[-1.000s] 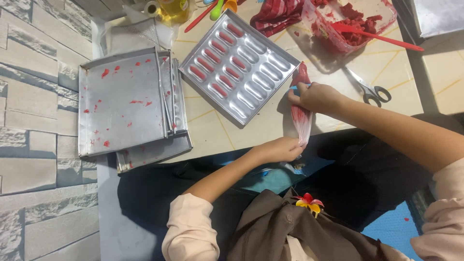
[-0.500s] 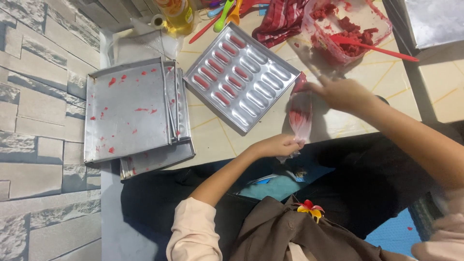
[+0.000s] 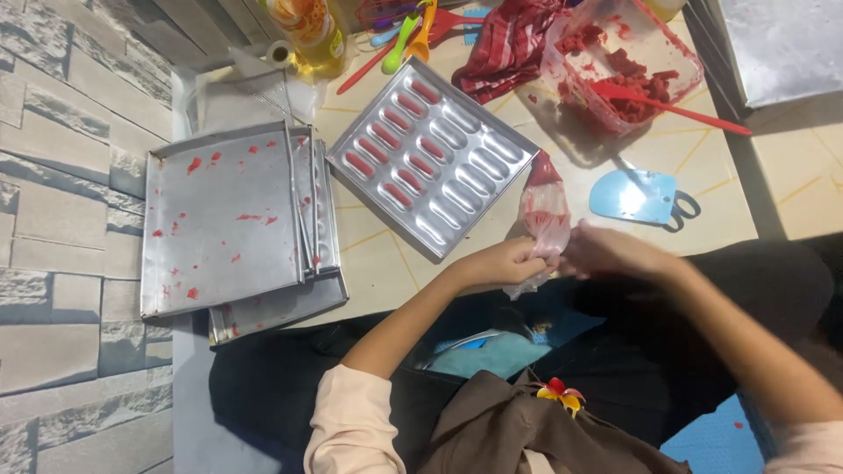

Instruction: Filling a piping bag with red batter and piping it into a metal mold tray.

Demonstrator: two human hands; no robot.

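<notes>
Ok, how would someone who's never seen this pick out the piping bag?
Start at the oval-cavity mould tray mid-table. Just off its lower right corner, both hands, left and right, grip a clear plastic piping bag. It is the only soft see-through pouch, smeared with red paste, its tip pointing up the table.

Off to the side, a stack of flat metal trays [image 3: 224, 219] sits by the stone-pattern wall [image 3: 53, 175], the top one speckled with red smears. Just beyond them stands a bottle of yellow oil [image 3: 307, 31], with a bunch of coloured plastic utensils [image 3: 408, 35] beside it. A red checked cloth [image 3: 509, 44] lies crumpled against a clear plastic tub [image 3: 628, 61] of red paste, and a red spatula [image 3: 667, 104] rests in the tub, its handle poking out over the rim. Near that, a light blue scraper [image 3: 632, 195] covers most of a pair of scissors [image 3: 683, 209] on the tan tabletop [image 3: 378, 263].
</notes>
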